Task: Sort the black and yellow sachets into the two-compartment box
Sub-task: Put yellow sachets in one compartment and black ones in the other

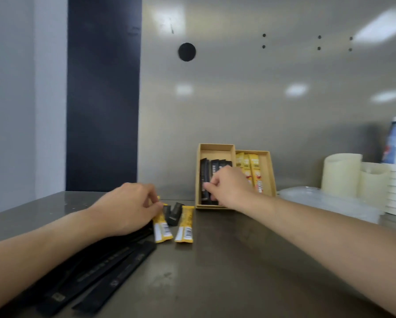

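A brushed-steel counter [215, 271] ran up to a metal back wall [238, 111]. The two-compartment box [269, 171] stood against that wall, beneath and just beyond the right hand [231, 187], with its long sides running away from the person. That hand hung over the box's left compartment. Its thumb and fingers were curled, pinching the near end of a black sachet [205, 193] that stood among the others there. The boxed yellow sachets [254, 166] filled the compartment just right of the hand, which partly hid them.

The left hand [128, 207] was well apart from the box, to its left and nearer the person. Its fingers were curled down onto the far end of a yellow sachet [161, 228] and seemed to pinch it, though blur left the grip uncertain. Just right of that hand lay a second yellow sachet [185, 226], and the loose black sachets [105, 271] lay fanned beneath its wrist and forearm.

Both loose yellow sachets pointed lengthwise away from the person, roughly in line with the compartments, so little turning looked necessary. The left hand was nearer them. Their compartment, though, lay forward and to the right, on the far side of the right hand, so the path probably crossed that arm unless it cleared first.
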`<state>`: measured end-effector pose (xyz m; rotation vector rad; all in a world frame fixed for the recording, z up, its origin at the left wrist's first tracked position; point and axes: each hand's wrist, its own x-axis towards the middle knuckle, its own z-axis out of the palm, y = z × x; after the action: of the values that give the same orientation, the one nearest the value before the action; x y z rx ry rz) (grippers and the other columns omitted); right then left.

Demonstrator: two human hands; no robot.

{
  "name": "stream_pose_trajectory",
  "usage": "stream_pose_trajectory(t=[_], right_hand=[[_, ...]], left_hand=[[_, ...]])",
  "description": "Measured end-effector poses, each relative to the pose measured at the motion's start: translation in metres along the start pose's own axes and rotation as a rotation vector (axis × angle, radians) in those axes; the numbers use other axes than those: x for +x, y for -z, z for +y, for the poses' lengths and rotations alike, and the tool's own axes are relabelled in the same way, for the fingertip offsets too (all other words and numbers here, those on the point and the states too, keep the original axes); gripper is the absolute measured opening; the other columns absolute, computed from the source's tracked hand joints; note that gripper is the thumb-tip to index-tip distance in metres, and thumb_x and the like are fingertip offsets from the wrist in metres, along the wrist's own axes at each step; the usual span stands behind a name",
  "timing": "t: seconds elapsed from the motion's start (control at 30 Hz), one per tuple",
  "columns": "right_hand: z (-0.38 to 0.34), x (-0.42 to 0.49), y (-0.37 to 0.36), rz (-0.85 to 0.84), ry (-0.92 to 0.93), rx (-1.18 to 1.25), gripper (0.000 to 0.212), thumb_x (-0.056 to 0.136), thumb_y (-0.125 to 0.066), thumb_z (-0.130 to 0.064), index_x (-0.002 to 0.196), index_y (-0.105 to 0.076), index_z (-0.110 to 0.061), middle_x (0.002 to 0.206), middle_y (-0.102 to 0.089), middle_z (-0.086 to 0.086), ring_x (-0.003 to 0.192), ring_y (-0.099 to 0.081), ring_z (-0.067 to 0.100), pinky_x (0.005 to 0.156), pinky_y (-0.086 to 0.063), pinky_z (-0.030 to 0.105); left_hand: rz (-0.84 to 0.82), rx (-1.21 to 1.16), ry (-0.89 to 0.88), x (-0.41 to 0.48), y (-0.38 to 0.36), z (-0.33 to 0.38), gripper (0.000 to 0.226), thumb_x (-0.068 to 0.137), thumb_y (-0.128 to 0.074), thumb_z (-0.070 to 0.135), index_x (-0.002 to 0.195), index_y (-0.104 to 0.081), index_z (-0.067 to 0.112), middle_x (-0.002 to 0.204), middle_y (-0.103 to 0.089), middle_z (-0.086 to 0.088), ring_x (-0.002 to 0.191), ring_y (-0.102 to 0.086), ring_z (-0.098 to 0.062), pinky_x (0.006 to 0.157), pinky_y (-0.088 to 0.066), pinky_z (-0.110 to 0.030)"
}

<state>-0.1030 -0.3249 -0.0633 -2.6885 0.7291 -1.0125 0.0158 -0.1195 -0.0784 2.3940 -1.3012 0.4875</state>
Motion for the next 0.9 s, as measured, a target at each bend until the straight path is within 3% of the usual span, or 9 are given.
stream_pose_trajectory(t=[0.13,0.2,0.3,0.37,0.5,0.6,0.67,0.8,0.9], right_hand=[[0.003,-0.006,-0.004,0.036,0.053,0.018,0.042,0.096,-0.066,-0.034,0.061,-0.072,-0.010,0.068,-0.071,0.003,0.080,-0.069,0.020,0.086,-0.054,0.031],[0.001,-0.012,-0.002,0.063,0.114,0.012,0.041,0.098,-0.062,-0.032,0.061,-0.062,-0.016,0.062,-0.060,-0.001,0.071,-0.063,0.018,0.079,-0.051,0.029],[-0.001,-0.024,0.009,0.076,0.204,-0.015,0.039,0.102,-0.053,-0.026,0.064,-0.057,-0.015,0.061,-0.057,-0.001,0.062,-0.057,0.014,0.065,-0.045,0.027],[-0.003,-0.033,0.016,0.038,0.259,-0.030,0.037,0.101,-0.051,-0.024,0.066,-0.059,-0.013,0.063,-0.062,0.003,0.065,-0.060,0.018,0.065,-0.050,0.032],[0.005,-0.049,0.032,-0.031,0.381,-0.168,0.030,0.100,-0.052,-0.030,0.080,-0.067,-0.014,0.071,-0.067,0.001,0.066,-0.062,0.018,0.061,-0.057,0.039],[0.020,-0.060,0.038,-0.034,0.396,-0.200,0.028,0.100,-0.053,-0.032,0.082,-0.067,-0.015,0.073,-0.068,0.001,0.065,-0.061,0.017,0.054,-0.049,0.029],[0.026,-0.065,0.036,-0.013,0.390,-0.195,0.028,0.100,-0.053,-0.033,0.084,-0.069,-0.016,0.075,-0.069,0.002,0.067,-0.062,0.019,0.054,-0.049,0.029],[0.029,-0.068,0.032,-0.007,0.396,-0.135,0.027,0.100,-0.054,-0.033,0.085,-0.069,-0.016,0.075,-0.069,0.001,0.065,-0.061,0.017,0.052,-0.046,0.027],[0.026,-0.068,0.029,-0.001,0.401,-0.063,0.028,0.101,-0.054,-0.034,0.082,-0.066,-0.018,0.072,-0.067,-0.002,0.062,-0.058,0.012,0.049,-0.035,0.023]], left_hand=[[-0.053,-0.003,0.001,-0.001,-0.002,-0.002,0.035,0.086,-0.053,0.071,0.094,-0.059,0.038,0.085,-0.064,0.014,0.083,-0.062,-0.001,0.084,-0.055,-0.033],[-0.043,-0.018,-0.008,-0.001,-0.004,-0.003,0.035,0.080,-0.057,0.073,0.094,-0.057,0.040,0.084,-0.064,0.014,0.082,-0.061,0.001,0.081,-0.053,-0.029],[-0.024,-0.060,-0.056,0.001,-0.008,-0.002,0.020,0.083,-0.072,0.053,0.093,-0.059,0.041,0.083,-0.067,0.015,0.080,-0.061,0.004,0.072,-0.045,-0.017],[-0.005,-0.048,-0.088,0.005,-0.010,-0.001,0.018,0.085,-0.075,0.041,0.089,-0.057,0.043,0.080,-0.069,0.016,0.072,-0.061,0.004,0.064,-0.041,-0.012],[0.046,-0.101,-0.067,0.012,-0.024,-0.013,0.032,0.075,-0.087,0.027,0.080,-0.060,0.044,0.067,-0.067,0.026,0.057,-0.063,-0.003,0.057,-0.046,-0.025],[0.003,-0.230,-0.012,0.029,-0.055,-0.058,0.042,0.054,-0.094,0.056,0.078,-0.064,0.040,0.048,-0.062,0.008,0.046,-0.062,-0.017,0.054,-0.051,-0.030],[0.034,-0.307,-0.005,0.049,-0.079,-0.105,0.066,0.043,-0.077,0.086,0.079,-0.066,0.033,0.047,-0.063,0.007,0.047,-0.064,-0.021,0.053,-0.053,-0.032],[0.149,-0.289,-0.092,0.075,-0.101,-0.141,0.072,0.047,-0.074,0.087,0.092,-0.069,0.031,0.056,-0.068,0.007,0.052,-0.068,-0.024,0.057,-0.059,-0.039],[0.066,-0.307,-0.083,0.037,-0.059,-0.070,0.055,0.055,-0.071,0.084,0.093,-0.065,0.045,0.058,-0.068,0.011,0.053,-0.069,-0.019,0.060,-0.058,-0.036]])
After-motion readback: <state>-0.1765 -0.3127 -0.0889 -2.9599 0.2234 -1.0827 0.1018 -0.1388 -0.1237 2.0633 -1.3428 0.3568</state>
